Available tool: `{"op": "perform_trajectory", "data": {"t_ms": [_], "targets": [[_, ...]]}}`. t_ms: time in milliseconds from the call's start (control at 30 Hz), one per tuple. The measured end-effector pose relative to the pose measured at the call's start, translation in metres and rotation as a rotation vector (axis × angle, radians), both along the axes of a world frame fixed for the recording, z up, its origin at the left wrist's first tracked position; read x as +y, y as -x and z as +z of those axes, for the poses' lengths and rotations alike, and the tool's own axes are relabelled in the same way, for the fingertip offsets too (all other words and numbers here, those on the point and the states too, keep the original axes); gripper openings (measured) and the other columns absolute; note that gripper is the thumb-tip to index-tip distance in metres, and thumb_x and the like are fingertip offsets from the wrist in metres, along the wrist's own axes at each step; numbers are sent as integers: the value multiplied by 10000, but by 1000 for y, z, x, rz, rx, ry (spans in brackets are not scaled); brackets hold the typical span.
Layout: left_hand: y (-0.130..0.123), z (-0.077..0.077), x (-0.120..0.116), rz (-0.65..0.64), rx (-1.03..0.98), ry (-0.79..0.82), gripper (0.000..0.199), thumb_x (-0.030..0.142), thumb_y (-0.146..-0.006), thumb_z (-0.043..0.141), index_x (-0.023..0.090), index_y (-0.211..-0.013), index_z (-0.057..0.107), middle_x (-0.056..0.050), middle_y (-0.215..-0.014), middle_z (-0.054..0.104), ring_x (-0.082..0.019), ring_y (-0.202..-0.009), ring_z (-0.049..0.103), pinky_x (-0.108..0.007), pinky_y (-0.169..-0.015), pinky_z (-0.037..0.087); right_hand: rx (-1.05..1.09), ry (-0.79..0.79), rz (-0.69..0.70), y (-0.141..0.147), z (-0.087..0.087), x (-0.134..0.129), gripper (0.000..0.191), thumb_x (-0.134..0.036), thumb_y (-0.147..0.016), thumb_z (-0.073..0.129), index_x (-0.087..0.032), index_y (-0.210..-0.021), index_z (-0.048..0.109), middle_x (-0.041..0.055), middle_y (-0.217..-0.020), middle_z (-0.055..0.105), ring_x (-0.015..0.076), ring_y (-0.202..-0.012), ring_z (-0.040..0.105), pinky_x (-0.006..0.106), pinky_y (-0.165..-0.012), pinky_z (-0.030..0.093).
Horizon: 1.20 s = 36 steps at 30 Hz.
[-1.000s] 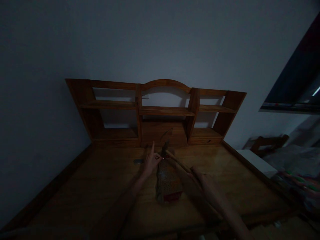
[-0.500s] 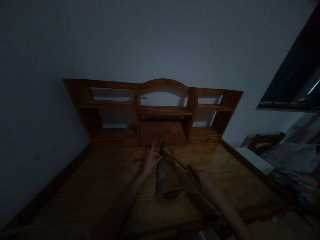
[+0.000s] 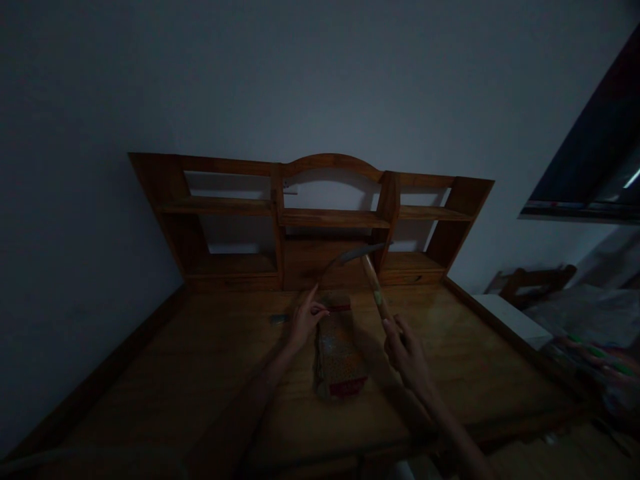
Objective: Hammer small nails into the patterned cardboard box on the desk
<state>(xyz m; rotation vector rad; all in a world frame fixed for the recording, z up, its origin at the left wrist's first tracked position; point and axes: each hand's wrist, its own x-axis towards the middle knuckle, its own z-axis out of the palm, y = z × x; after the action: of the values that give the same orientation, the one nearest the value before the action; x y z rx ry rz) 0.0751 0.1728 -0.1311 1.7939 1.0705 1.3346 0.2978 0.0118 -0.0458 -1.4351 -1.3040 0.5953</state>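
My right hand point(image 3: 406, 353) is wrapped around the wooden handle of a hammer point(image 3: 373, 283). Its long dark head is raised above the desk, in front of the shelf unit's middle panel. My left hand point(image 3: 304, 321) has thumb and forefinger pinched together at the far left end of a worn, book-like block point(image 3: 343, 350). Whatever sits in that pinch is too small and dark to make out. The block lies flat on the desk, its top speckled yellow-orange with red bands at both ends and a ragged left side.
A small grey flat piece point(image 3: 279, 319) lies left of my left hand on the wooden desk point(image 3: 200, 373). Behind stands a low wooden shelf unit point(image 3: 330, 218) against the wall. To the right are a white surface point(image 3: 510, 320), a wooden chair back point(image 3: 537, 283) and plastic bags point(image 3: 580, 313).
The hammer has swung up and to the right, away from the block's far end, with my right hand tilting upward. My left hand keeps its pinch in nearly the same place.
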Motion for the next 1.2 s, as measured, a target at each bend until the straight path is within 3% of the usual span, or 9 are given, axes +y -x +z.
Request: {"op": "perform_trajectory", "data": {"t_ms": [67, 167, 233, 333, 433, 533, 700, 933, 1200], "targets": [[1, 1, 0, 23, 11, -19, 662, 263, -755, 707, 261, -1361, 442, -4, -884, 701, -153, -799, 674, -306, -778, 540, 9, 20, -55, -7, -6, 6, 472, -644, -840, 472, -181, -841, 565, -30, -534, 483, 130, -485, 454, 224, -466, 336], [3, 4, 1, 91, 103, -105, 348, 324, -741, 728, 257, -1076, 660, -24, -967, 671, -170, -864, 653, -310, -783, 534, -266, 13, -130, -32, -9, 12, 506, -654, -851, 441, -174, -774, 584, 2, -535, 520, 151, -496, 502, 236, -471, 317], [4, 5, 1, 126, 157, -173, 198, 348, -736, 733, 243, -902, 707, -30, -975, 644, -179, -900, 633, -311, -798, 523, -555, -4, -192, -50, -5, 13, 535, -655, -867, 406, -166, -840, 623, 39, -574, 588, 177, -519, 555, 247, -481, 291], [4, 5, 2, 142, 173, -225, 116, 332, -751, 720, 226, -797, 710, -28, -930, 612, -171, -894, 613, -301, -806, 506, -1015, 17, -290, -64, 4, 10, 547, -649, -887, 364, -182, -923, 645, 77, -601, 646, 212, -523, 595, 266, -495, 227], [3, 1, 3, 144, 185, -228, 100, 315, -760, 712, 217, -781, 707, -25, -910, 592, -161, -882, 595, -295, -810, 491, -1250, 56, -257, -59, 12, 8, 489, -591, -920, 345, -206, -905, 646, 82, -629, 675, 223, -545, 622, 275, -514, 209], [2, -5, 7, 157, 179, -191, 104, 317, -747, 723, 215, -763, 711, -17, -891, 575, -153, -864, 582, -289, -805, 483, -1295, 89, -201, -45, 15, 10, 438, -531, -939, 350, -211, -898, 647, 81, -642, 685, 223, -590, 643, 274, -536, 244], [3, -12, 13, 171, 147, -167, 137, 348, -724, 742, 214, -747, 725, -19, -886, 553, -157, -865, 572, -282, -778, 468, -1242, 130, -243, -26, 13, 13, 414, -531, -936, 357, -229, -949, 641, 83, -677, 695, 230, -643, 661, 279, -565, 281], [5, -7, 11, 213, 232, -167, 166, 375, -705, 761, 210, -710, 743, -39, -847, 577, -186, -890, 547, -314, -807, 432, -1222, 197, -104, -19, 10, 12, 429, -549, -932, 342, -235, -944, 635, 83, -687, 696, 239, -668, 668, 286, -564, 296], [4, -2, 8, 218, 220, -144, 120, 337, -676, 788, 228, -719, 758, -45, -856, 590, -191, -892, 555, -331, -827, 431, -1155, 194, -219, -22, 13, 14, 491, -602, -925, 299, -258, -1013, 638, 86, -725, 709, 248, -675, 674, 286, -570, 320]]}}
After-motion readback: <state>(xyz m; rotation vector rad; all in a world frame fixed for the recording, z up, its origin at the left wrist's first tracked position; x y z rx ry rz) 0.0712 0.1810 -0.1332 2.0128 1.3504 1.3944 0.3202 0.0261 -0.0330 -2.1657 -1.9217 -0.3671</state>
